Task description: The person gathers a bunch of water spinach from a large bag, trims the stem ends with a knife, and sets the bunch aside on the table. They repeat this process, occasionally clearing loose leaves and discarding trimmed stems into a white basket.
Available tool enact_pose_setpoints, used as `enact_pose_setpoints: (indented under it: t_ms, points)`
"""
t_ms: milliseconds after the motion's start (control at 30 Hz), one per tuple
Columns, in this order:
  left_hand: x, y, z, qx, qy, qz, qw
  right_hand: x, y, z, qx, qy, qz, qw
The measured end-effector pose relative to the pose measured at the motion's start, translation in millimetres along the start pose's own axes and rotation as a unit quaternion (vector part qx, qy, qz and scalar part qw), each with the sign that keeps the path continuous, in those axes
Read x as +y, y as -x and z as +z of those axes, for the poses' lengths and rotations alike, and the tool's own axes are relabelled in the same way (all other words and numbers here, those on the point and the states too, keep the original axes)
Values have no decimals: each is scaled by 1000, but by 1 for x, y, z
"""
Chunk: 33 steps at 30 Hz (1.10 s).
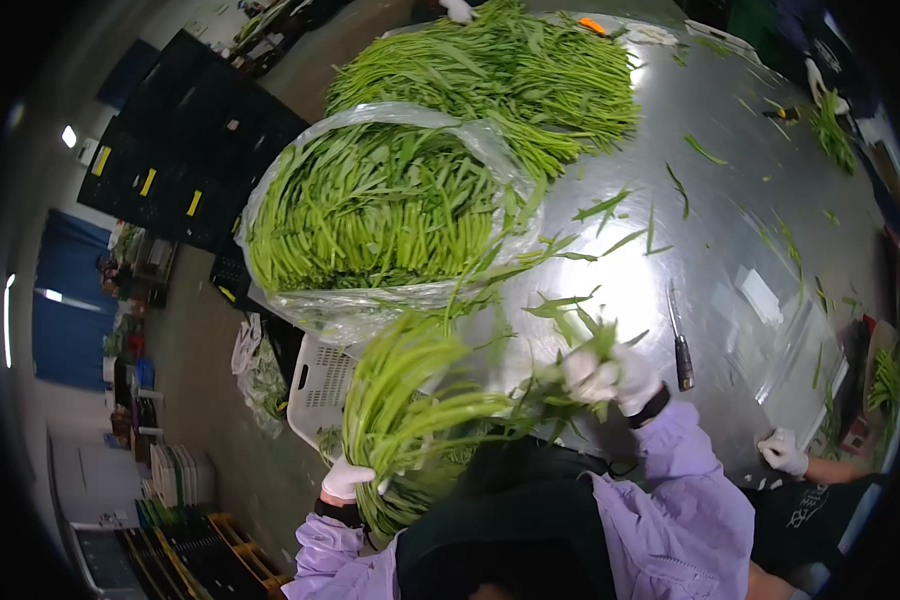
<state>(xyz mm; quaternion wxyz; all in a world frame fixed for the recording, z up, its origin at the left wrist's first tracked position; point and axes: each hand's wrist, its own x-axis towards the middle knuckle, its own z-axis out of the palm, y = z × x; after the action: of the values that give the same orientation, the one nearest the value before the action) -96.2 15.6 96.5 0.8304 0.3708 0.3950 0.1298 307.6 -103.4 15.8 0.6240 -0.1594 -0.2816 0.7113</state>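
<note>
My left hand (348, 479), in a white glove, is closed round the lower side of a large bunch of water spinach (405, 385) in front of my body. The pale stems fan upward and to the right. My right hand (610, 380), also gloved and smeared by motion, grips leafy water spinach tips (570, 385) right of the bunch. Beyond the bunch, a clear plastic bag (315, 305) stands open, packed with more water spinach (370, 220). Behind it a big pile of water spinach (490, 70) lies on the metal table (620, 290).
A knife (682, 355) with a dark handle lies right of my right hand. Loose leaves (605, 207) are scattered about. A white crate (320, 385) stands at the left edge. Dark crates (185, 150) are stacked farther left. Co-workers' gloved hands (785, 452) show at the right and far side.
</note>
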Motion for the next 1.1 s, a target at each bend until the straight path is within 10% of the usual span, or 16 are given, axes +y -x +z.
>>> enact_pose_setpoints:
  t_ms: [100, 200, 333, 400, 467, 533, 600, 667, 767, 867, 1033, 1100]
  points:
    - [-11, 5, -32, 14, 21, 98, 995, -25, 4, -3, 219, 1, -119, 968]
    - [-11, 10, -40, 43, 46, 155, 986, -21, -7, -21, 462, 252, -46, 849]
    - [-5, 14, -52, 84, 83, 154, 981, 61, -23, -78, 564, 144, -88, 808]
    - [2, 11, -57, 82, 88, 156, 980, 130, -53, -88, 480, 516, 119, 700]
    - [9, 5, -60, 72, 108, 153, 980, 191, -89, -40, 169, 555, 135, 803]
    - [22, 4, -58, 79, 103, 160, 979, 198, -118, 31, 64, 643, 64, 760]
    - [29, 3, -66, 40, 75, 171, 982, 165, -134, 83, 35, 812, 73, 578]
    - [34, 0, -73, 11, 86, 186, 979, 150, -142, 89, 39, 851, 37, 523]
    - [43, -9, -72, 6, 38, 156, 987, 147, -155, 93, 88, 510, 9, 856]
    - [53, -24, -46, 19, -63, 117, 991, 167, -167, 88, 86, 222, 2, 971]
    - [37, -60, -40, -80, -424, 145, 890, 138, -151, 90, 115, -155, -112, 975]
    - [44, -67, -21, -133, -622, 152, 757, 125, -133, 87, 116, -145, -130, 974]
